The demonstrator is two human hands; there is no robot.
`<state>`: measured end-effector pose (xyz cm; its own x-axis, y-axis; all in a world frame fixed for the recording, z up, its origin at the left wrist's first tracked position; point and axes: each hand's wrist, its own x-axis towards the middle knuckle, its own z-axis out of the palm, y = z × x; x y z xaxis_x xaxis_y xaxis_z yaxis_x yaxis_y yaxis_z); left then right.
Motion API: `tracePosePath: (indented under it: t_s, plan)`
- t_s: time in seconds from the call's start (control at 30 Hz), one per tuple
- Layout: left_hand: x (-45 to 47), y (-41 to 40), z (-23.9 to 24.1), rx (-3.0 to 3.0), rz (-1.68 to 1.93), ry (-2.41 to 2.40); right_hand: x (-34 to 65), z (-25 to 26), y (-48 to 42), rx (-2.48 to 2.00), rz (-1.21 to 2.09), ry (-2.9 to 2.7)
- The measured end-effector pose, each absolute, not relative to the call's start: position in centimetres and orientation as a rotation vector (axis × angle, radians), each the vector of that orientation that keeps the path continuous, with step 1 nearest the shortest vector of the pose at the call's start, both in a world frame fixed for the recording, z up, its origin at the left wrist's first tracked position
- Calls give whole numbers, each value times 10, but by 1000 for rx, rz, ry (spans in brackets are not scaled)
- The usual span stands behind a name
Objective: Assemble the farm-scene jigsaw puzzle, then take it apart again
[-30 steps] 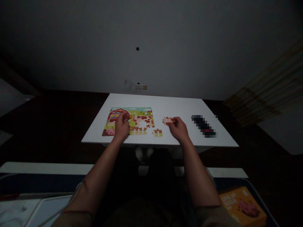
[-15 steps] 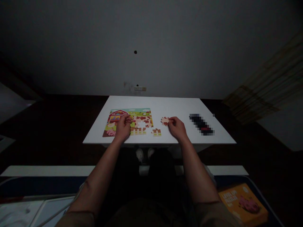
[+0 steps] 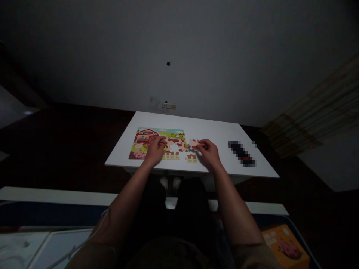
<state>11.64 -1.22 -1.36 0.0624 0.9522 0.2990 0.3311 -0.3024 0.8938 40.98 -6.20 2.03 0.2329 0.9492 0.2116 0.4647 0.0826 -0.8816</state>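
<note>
On the white table lies a farm-picture jigsaw puzzle (image 3: 144, 147) with a red barn, pigs and a brown-patched cow. A white gap shows in its lower right part. My left hand (image 3: 155, 149) rests over the middle of the puzzle, fingers loosely bent and apart, holding nothing I can see. Between the thumb and fingers of my right hand (image 3: 209, 151) is a cream puzzle piece (image 3: 193, 144) with brown patches, just right of the puzzle's edge. Another loose piece (image 3: 192, 157), brown with a white fence, lies below it by the puzzle's lower right corner.
A blurred-out dark object (image 3: 241, 153) lies at the right of the white table (image 3: 210, 129). An orange puzzle box (image 3: 286, 244) sits low at my right side. A white bench edge (image 3: 56, 195) runs across in front of me, and a cable (image 3: 75, 246) crosses near my left arm.
My right hand has brought the cream piece left, closer to the puzzle's right edge. My left hand stays over the puzzle. The whole view has shifted and tilted slightly.
</note>
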Motion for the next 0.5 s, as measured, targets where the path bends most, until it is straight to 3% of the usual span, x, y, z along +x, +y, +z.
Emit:
tracePosePath:
  t_s: [0.23, 0.5]
  plan:
    - [115, -13, -14, 1715, 1259, 1258, 339, 30, -43, -1601, 605, -1797]
    - [115, -16, -10, 1743, 1262, 1238, 328, 31, -36, -1655, 526, -1946]
